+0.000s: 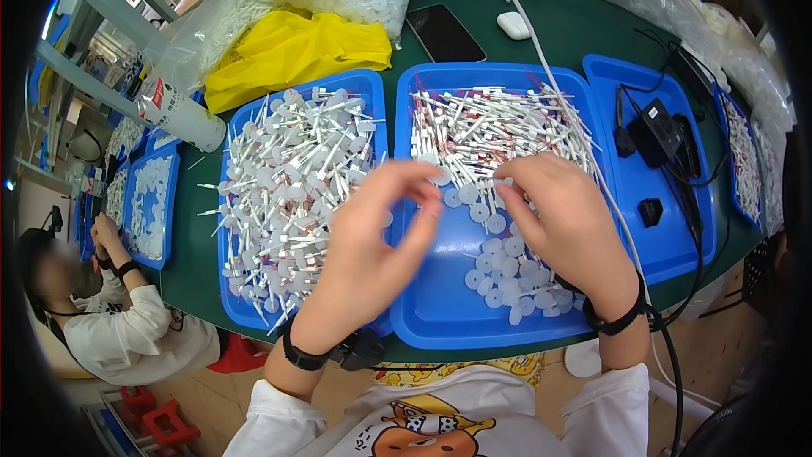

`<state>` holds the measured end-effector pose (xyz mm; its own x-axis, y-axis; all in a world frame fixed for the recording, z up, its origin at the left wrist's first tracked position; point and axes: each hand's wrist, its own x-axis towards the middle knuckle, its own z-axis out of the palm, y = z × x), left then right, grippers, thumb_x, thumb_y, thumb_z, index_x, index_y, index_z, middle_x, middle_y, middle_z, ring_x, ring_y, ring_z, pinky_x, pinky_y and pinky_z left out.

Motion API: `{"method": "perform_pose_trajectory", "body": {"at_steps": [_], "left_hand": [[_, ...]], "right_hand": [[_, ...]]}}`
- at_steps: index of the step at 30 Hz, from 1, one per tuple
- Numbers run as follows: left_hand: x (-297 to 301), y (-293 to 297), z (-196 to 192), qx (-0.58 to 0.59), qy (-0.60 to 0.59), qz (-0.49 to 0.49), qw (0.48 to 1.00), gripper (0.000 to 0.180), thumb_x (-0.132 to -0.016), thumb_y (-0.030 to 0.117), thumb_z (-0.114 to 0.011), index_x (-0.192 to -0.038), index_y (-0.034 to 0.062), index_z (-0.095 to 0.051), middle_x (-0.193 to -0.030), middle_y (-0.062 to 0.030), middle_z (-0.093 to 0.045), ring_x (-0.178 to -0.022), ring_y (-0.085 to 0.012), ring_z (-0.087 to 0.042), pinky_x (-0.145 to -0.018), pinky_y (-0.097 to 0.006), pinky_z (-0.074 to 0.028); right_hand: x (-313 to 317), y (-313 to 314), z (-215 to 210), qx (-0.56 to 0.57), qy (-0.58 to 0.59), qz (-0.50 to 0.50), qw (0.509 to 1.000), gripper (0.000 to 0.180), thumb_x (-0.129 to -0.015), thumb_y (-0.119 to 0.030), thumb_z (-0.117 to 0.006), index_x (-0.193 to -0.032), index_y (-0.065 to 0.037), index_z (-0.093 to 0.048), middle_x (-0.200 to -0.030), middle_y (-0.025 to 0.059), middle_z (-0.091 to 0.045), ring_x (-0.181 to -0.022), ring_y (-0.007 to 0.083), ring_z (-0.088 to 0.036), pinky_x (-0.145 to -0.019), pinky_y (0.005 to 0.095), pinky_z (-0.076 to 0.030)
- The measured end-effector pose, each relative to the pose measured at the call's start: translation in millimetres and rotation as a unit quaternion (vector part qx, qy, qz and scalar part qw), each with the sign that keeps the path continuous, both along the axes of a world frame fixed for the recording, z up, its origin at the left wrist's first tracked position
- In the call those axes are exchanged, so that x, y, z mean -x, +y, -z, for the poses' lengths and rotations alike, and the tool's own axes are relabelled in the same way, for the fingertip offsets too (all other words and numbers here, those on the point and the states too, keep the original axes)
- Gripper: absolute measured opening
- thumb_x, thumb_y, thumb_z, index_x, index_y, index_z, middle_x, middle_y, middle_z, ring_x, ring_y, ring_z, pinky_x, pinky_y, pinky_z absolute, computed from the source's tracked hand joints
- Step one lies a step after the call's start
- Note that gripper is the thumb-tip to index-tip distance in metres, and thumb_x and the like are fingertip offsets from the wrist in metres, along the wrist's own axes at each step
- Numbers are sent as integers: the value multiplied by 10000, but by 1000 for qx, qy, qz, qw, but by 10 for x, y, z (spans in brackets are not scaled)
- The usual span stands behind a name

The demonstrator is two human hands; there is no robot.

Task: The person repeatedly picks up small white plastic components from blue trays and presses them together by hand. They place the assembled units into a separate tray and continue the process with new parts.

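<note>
My left hand (372, 241), smeared by motion, hovers over the left part of the middle blue tray (436, 300). Its fingers and thumb come together, and a translucent white disc (439, 176) shows at the fingertips. My right hand (562, 224) is above the same tray with thumb and forefinger pinched; a small whitish bit shows there, too little to name. Thin white sticks with red wires (486, 123) fill the tray's far half. Loose white discs (507, 275) with centre holes lie nearer me, partly under my right hand.
Sticks with discs fitted on them fill the left blue tray (292, 195). Behind lie a yellow bag (300, 51), a phone (446, 33) and a white case (513, 25). A white cable (575, 114) crosses the middle tray. Black adapters (655, 131) occupy the right tray. A co-worker (127, 322) sits left.
</note>
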<state>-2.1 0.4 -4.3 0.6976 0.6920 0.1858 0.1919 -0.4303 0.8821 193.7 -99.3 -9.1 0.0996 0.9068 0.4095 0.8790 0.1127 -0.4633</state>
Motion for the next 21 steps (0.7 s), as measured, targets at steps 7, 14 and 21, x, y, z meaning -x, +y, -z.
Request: {"method": "perform_pose_trajectory", "body": {"at_steps": [7,14,21], "left_hand": [[-21,-201,163,-162,173,249,939,291,-859,148,-709,-1108,51,-596,-993,-85,-613,-1020,-278,-587,-951,-386,-394],[-32,-219,189,-163,192,257,933,307,-823,140,-736,-1027,65,-519,-983,-87,-577,-997,-293,-554,-904,-403,-402],[-32,-239,206,-191,181,235,936,294,-820,114,-731,-1031,70,-530,-993,-86,-553,-1003,-291,-548,-896,-377,-399]], "right_hand": [[-58,-74,110,111,-42,-19,993,89,-796,-14,-664,-877,-17,-628,-839,123,-599,-869,331,-586,-789,418,-485],[-52,-101,66,118,-48,-5,992,73,-793,-25,-663,-856,-15,-629,-826,120,-600,-861,321,-593,-765,411,-493],[-53,-131,-4,207,-55,76,974,65,-858,-38,-622,-912,-28,-589,-728,149,-626,-712,364,-620,-658,448,-492]]}}
